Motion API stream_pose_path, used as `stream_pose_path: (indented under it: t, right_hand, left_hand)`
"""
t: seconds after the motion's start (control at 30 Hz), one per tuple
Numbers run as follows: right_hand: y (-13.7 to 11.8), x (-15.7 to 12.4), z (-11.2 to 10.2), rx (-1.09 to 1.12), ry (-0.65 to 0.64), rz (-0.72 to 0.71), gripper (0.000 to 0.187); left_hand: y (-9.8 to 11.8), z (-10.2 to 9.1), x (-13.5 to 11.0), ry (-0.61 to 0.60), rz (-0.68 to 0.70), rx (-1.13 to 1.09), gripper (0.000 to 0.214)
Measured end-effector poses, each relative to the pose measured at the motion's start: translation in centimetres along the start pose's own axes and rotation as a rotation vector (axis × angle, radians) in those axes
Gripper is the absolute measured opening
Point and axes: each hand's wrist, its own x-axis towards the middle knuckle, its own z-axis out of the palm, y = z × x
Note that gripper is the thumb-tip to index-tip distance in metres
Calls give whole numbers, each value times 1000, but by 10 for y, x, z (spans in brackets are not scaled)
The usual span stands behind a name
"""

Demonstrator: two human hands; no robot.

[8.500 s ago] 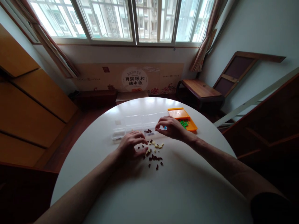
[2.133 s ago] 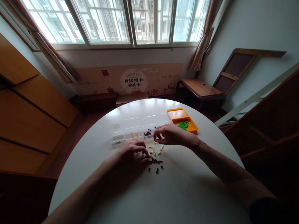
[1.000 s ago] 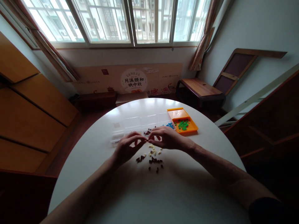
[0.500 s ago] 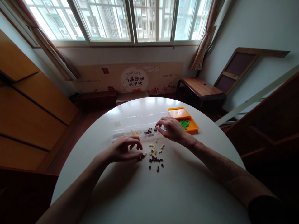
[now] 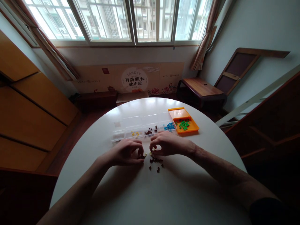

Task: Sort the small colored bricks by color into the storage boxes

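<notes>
A small heap of dark brown and cream toy bricks (image 5: 155,162) lies on the round white table (image 5: 164,193). My left hand (image 5: 126,152) rests just left of the heap, fingers curled down onto the bricks at its edge. My right hand (image 5: 167,144) covers the heap's far part, fingertips pinched on the pieces; what they hold is hidden. Behind both hands stands a clear compartment box (image 5: 142,126) holding yellow bricks (image 5: 134,133), brown bricks (image 5: 149,132) and blue bricks (image 5: 169,127) in separate cells.
An orange tray (image 5: 185,123) with green bricks sits right of the clear box. Beyond the table are a low wooden bench (image 5: 201,89), a printed cardboard panel (image 5: 131,78) under the windows and wooden cabinets (image 5: 28,106) at left.
My right hand came back from the clear box to the heap, uncovering the blue bricks. My left hand stayed at the heap's left edge, fingers curled tighter.
</notes>
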Motion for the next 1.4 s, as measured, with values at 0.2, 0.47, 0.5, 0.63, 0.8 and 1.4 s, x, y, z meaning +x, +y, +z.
stream_pose_path:
  t: [0.2, 0.47, 0.5, 0.63, 0.8, 1.4]
  right_hand:
    - [0, 1, 3, -13, 1, -6, 6]
    - [12, 5, -7, -52, 315, 118, 5]
    - [15, 5, -7, -64, 364, 153, 5]
    - [24, 5, -6, -89, 472, 274, 8]
    - [28, 4, -1, -117, 451, 313, 7]
    - [-11, 7, -1, -35, 268, -4, 18]
  left_hand:
    - [1, 3, 1, 34, 4, 49, 4]
    - [-5, 6, 0, 39, -3, 87, 3]
    - [-5, 6, 0, 36, -3, 86, 3]
    - [-4, 6, 0, 50, 19, 86, 1]
    - [-5, 6, 0, 54, 24, 88, 2]
    - [-8, 6, 5, 468, 173, 154, 4]
